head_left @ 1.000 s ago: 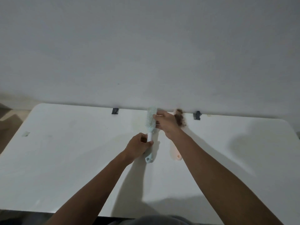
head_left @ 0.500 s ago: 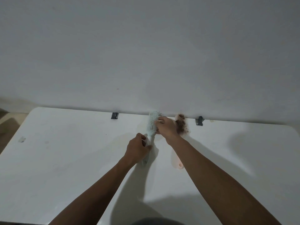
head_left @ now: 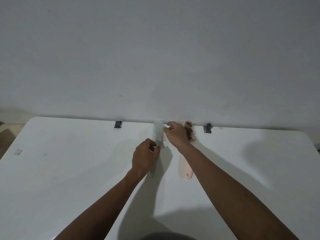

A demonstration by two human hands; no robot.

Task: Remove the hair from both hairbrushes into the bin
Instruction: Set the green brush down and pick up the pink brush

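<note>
A pale mint hairbrush [head_left: 158, 131] is held above the white table [head_left: 69, 170], its head pointing toward the wall. My left hand [head_left: 145, 157] grips its handle. My right hand [head_left: 176, 135] pinches at the bristles on the brush's right side. A pink hairbrush [head_left: 185, 168] lies flat on the table under my right forearm, handle toward me. A clump of brown hair [head_left: 190, 131] sits on its head, partly hidden behind my right hand. No bin is in view.
A plain white wall [head_left: 155, 58] rises directly behind the table's far edge. Two dark brackets [head_left: 118, 124] [head_left: 207, 128] sit along that edge. A small scrap [head_left: 17, 151] lies at the table's left side.
The mint brush has lifted and tilted slightly, with my left hand sliding up its handle. My right hand stays at the bristles. The view has dipped a little.
</note>
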